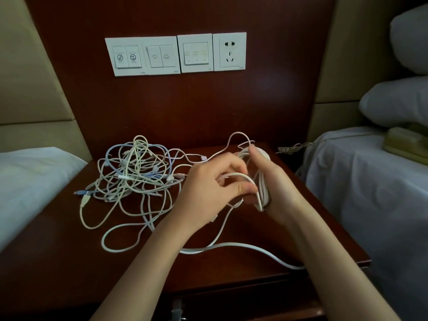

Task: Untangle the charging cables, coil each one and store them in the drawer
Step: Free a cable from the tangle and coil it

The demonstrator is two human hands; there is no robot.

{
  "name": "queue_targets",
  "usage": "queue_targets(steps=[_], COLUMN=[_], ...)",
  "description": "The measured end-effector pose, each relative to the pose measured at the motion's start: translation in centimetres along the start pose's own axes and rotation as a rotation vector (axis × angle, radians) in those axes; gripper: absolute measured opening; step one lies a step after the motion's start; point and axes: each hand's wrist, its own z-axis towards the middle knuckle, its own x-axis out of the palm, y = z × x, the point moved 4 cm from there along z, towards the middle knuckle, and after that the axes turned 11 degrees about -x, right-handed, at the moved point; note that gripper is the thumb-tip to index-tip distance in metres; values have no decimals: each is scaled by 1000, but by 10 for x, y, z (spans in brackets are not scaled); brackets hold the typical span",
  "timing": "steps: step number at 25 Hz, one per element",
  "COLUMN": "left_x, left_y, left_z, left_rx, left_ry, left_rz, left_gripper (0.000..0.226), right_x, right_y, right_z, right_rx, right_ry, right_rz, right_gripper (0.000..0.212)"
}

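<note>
The white cable (261, 191) is above the right half of the nightstand (69, 251), partly wound into a long, narrow coil round your right hand (278, 179). The coil's long axis runs away from you, from the heel of that hand to the fingers, which curl over its far end. Your left hand (208, 191) is just beside it, thumb and fingers pinched on a strand that feeds into the coil. The loose tail drops to the tabletop, sweeps in a wide loop toward the front edge and passes under your right forearm.

To the left, the other cables (134, 172), white, cream, blue and pink, lie in one tangled heap on the nightstand, plugs pointing every way. A pink strand arcs from the heap past your right fingertips.

The drawer (231, 302) sits below the front edge; it's dim there, so you can't tell what it holds. On the panel behind, switches (162, 54) flank a socket (229, 52).
</note>
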Motion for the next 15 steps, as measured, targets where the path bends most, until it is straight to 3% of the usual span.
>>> queue_targets(steps=[4, 8, 11, 15], left_x=[-11, -18, -23, -24], left_y=[8, 10, 2, -16], left_z=[5, 5, 5, 4], left_rx=[-150, -117, -121, -87], left_ry=[-148, -180, -125, 102], left_rz=[2, 92, 156, 115], left_gripper=[34, 25, 41, 26], right_x=[11, 12, 11, 8], right_y=[2, -1, -2, -7], right_z=[-6, -8, -8, -4], right_rx=[-7, -9, 70, 98], right_ry=[230, 385, 487, 544], right_rz=[-253, -487, -559, -692], right_gripper=[49, 23, 15, 11])
